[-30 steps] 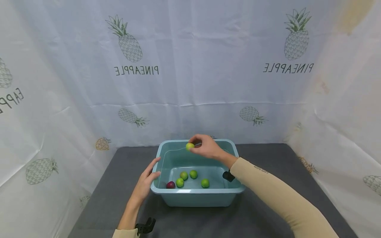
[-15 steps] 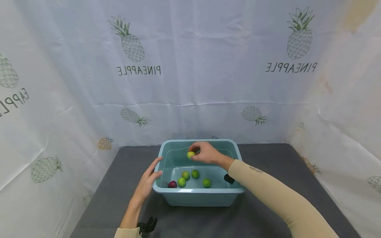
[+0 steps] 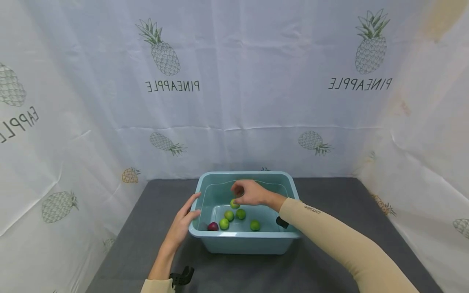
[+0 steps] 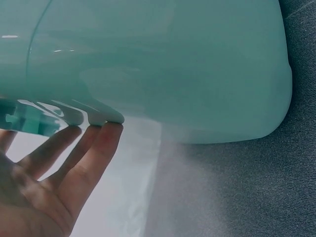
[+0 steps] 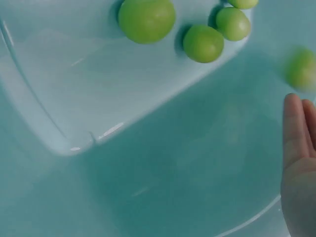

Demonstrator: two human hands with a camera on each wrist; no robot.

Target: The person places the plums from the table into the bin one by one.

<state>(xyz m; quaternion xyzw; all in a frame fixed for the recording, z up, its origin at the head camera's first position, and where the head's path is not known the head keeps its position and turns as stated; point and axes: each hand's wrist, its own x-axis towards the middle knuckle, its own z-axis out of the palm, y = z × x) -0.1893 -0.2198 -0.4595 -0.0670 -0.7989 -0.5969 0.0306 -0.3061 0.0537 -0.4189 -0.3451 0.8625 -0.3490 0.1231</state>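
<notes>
A light blue-green plastic basin (image 3: 243, 249) sits on the dark table. My left hand (image 3: 179, 226) holds its left rim, thumb over the edge; in the left wrist view its fingertips (image 4: 106, 136) touch the outer wall beneath the rim. My right hand (image 3: 250, 192) is over the inside of the basin. A small green round fruit, lime-like (image 3: 234, 204), is just below that hand; in the right wrist view the blurred fruit (image 5: 302, 70) lies beyond straight fingers (image 5: 295, 126), with a gap. Several similar green fruits (image 3: 255, 225) and a dark red round fruit (image 3: 213, 226) lie on the basin floor.
White cloth with pineapple prints (image 3: 234, 101) hangs behind and at both sides of the dark tabletop (image 3: 322, 195). The basin's raised walls surround the fruits. A black wrist strap (image 3: 182, 276) shows on the left wrist.
My right hand has lowered into the basin, and the green fruit it pinched earlier now drops away beneath its fingers. My left hand stays at the rim.
</notes>
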